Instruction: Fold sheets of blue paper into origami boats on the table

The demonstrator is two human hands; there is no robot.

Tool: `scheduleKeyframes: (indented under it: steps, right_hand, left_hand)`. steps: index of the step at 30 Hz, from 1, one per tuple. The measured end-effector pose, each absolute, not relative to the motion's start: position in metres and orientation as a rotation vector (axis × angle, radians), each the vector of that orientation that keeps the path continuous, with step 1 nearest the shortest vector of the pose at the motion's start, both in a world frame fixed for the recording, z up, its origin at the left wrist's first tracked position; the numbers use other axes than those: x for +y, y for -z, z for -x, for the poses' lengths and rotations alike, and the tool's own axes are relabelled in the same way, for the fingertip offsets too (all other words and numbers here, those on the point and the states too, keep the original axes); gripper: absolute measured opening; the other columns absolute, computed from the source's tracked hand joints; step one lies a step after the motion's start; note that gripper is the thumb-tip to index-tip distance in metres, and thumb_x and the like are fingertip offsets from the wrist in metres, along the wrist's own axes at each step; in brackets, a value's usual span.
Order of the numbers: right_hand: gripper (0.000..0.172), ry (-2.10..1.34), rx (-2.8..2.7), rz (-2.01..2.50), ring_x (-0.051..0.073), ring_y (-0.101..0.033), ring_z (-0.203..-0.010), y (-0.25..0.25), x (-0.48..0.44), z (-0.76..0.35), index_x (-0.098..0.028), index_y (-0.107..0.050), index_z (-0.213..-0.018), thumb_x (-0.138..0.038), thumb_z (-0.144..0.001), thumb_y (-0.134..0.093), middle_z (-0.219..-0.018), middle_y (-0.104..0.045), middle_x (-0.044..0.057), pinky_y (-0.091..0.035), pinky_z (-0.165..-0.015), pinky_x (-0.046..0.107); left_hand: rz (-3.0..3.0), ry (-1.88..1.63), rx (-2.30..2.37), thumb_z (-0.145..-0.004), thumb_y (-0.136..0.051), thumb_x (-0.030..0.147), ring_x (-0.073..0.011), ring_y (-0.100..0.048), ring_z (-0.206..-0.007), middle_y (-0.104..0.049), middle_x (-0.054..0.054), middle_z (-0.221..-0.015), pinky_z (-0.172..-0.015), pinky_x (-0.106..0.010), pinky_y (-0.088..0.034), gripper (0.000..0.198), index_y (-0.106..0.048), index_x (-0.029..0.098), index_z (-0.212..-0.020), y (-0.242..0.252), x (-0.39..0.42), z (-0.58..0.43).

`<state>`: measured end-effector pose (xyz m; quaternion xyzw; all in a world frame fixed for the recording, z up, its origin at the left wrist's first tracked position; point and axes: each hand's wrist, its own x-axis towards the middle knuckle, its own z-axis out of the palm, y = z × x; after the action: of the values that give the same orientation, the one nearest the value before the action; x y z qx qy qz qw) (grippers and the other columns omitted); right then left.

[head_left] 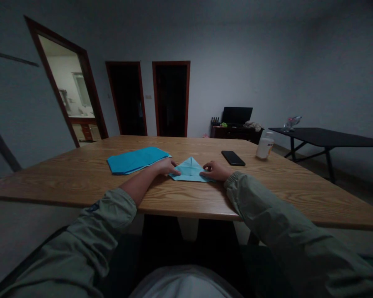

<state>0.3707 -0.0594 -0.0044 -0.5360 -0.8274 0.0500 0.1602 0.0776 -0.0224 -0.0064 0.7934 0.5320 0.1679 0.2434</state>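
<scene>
A light-blue sheet of paper (191,169), folded to a triangular peak with a flat band along its bottom edge, lies on the wooden table in front of me. My left hand (165,166) grips its left corner, thumb on top of the paper. At the right corner, my right hand (216,170) has its fingers curled and thumb pressed on the paper. A vertical crease runs down the middle of the peak. Just beyond my left hand lies a stack of brighter blue paper (138,159).
On the wooden table (180,198), a black phone (233,157) lies right of my right hand, and a whitish plastic bottle (265,146) stands farther right. A black table (326,136) and a cabinet with a dark monitor (237,115) are farther back.
</scene>
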Motion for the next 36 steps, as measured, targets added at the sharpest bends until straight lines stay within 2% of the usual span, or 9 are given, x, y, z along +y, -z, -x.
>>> scheduleKeyframes:
  steps: [4,11,14,16,19,24,27,31,36]
  right_hand:
    - [0.051,-0.399,-2.287,1.389,0.017,-0.056,-0.069,0.005,-0.056,-0.369,-0.016,-0.070,-0.089,-0.063,-0.071,-0.065,-0.081,-0.066,0.006,-0.039,-0.060,0.027]
    - [0.048,-0.581,-1.926,1.131,0.013,-0.049,-0.060,-0.004,-0.055,-0.362,-0.017,-0.056,-0.069,-0.064,-0.075,-0.058,-0.063,-0.055,0.000,-0.039,-0.057,0.026]
    - [0.041,-0.395,-1.851,1.096,0.017,-0.057,-0.072,-0.011,-0.064,-0.342,-0.017,-0.059,-0.075,-0.058,-0.081,-0.056,-0.074,-0.062,0.003,-0.045,-0.066,0.029]
    - [0.033,-0.391,-1.898,0.974,0.021,-0.061,-0.093,-0.013,-0.070,-0.325,-0.019,-0.063,-0.084,-0.052,-0.084,-0.056,-0.099,-0.067,0.007,-0.048,-0.080,0.033]
    - [0.022,-0.404,-1.973,0.880,0.024,-0.049,-0.125,-0.011,-0.075,-0.303,-0.022,-0.068,-0.095,-0.039,-0.086,-0.058,-0.130,-0.059,0.007,-0.041,-0.101,0.038]
    - [0.028,-0.366,-1.998,0.893,0.022,-0.054,-0.121,-0.016,-0.076,-0.303,-0.023,-0.067,-0.108,-0.020,-0.082,-0.056,-0.131,-0.059,0.007,-0.040,-0.105,0.040]
    - [0.043,-0.114,-1.870,0.980,0.025,-0.050,-0.124,-0.025,-0.073,-0.322,-0.019,-0.061,-0.121,-0.024,-0.079,-0.062,-0.134,-0.056,0.011,-0.037,-0.107,0.041]
    - [0.047,-0.391,-1.787,1.172,0.022,-0.064,-0.096,-0.028,-0.058,-0.351,-0.015,-0.062,-0.120,-0.041,-0.081,-0.063,-0.108,-0.069,0.011,-0.051,-0.083,0.033]
    - [0.029,-0.618,-1.822,1.508,0.011,-0.056,-0.055,-0.015,-0.046,-0.370,-0.014,-0.069,-0.096,-0.036,-0.079,-0.065,-0.077,-0.068,0.004,-0.043,-0.049,0.021]
  left_hand:
    - [-2.052,-0.515,1.264,-0.053,-0.081,0.048,-0.0163,-0.057,-0.063,-0.067,-0.003,-0.069,-0.055,-0.026,-0.041,0.041,-0.072,0.015,-0.074,0.002,-0.022,-0.066]
    - [-1.905,-1.300,1.467,-0.071,-0.072,0.044,-0.0164,-0.059,-0.074,-0.065,-0.005,-0.082,-0.062,-0.025,-0.043,0.044,-0.063,0.014,-0.102,-0.010,-0.029,-0.072]
    - [-1.845,-1.232,1.208,-0.081,-0.059,0.057,-0.0170,-0.062,-0.078,-0.066,-0.010,-0.098,-0.062,-0.025,-0.046,0.056,-0.056,0.014,-0.116,-0.015,-0.040,-0.101]
    - [-1.816,-1.009,0.920,-0.082,-0.056,0.059,-0.0189,-0.064,-0.089,-0.065,-0.011,-0.113,-0.068,-0.026,-0.049,0.060,-0.052,0.017,-0.125,-0.014,-0.045,-0.121]
    - [-1.848,-1.044,0.746,-0.080,-0.062,0.052,-0.0224,-0.061,-0.103,-0.065,-0.011,-0.117,-0.082,-0.030,-0.049,0.057,-0.055,0.015,-0.122,-0.009,-0.044,-0.136]
    - [-1.734,-1.306,0.843,-0.075,-0.063,0.027,-0.0240,-0.063,-0.098,-0.068,-0.011,-0.110,-0.086,-0.035,-0.050,0.040,-0.061,0.010,-0.111,-0.009,-0.036,-0.122]
    - [-1.685,-1.243,0.811,-0.071,-0.061,0.020,-0.0233,-0.064,-0.096,-0.069,-0.009,-0.110,-0.084,-0.035,-0.051,0.045,-0.060,0.011,-0.115,-0.015,-0.042,-0.114]
    - [-1.708,-1.173,0.761,-0.071,-0.063,0.021,-0.0224,-0.064,-0.095,-0.069,-0.010,-0.109,-0.083,-0.033,-0.051,0.050,-0.059,0.010,-0.120,-0.019,-0.047,-0.110]
    - [-1.832,-1.135,1.029,-0.071,-0.070,0.027,-0.0206,-0.065,-0.090,-0.064,-0.014,-0.120,-0.076,-0.032,-0.052,0.078,-0.041,0.018,-0.142,-0.013,-0.039,-0.097]
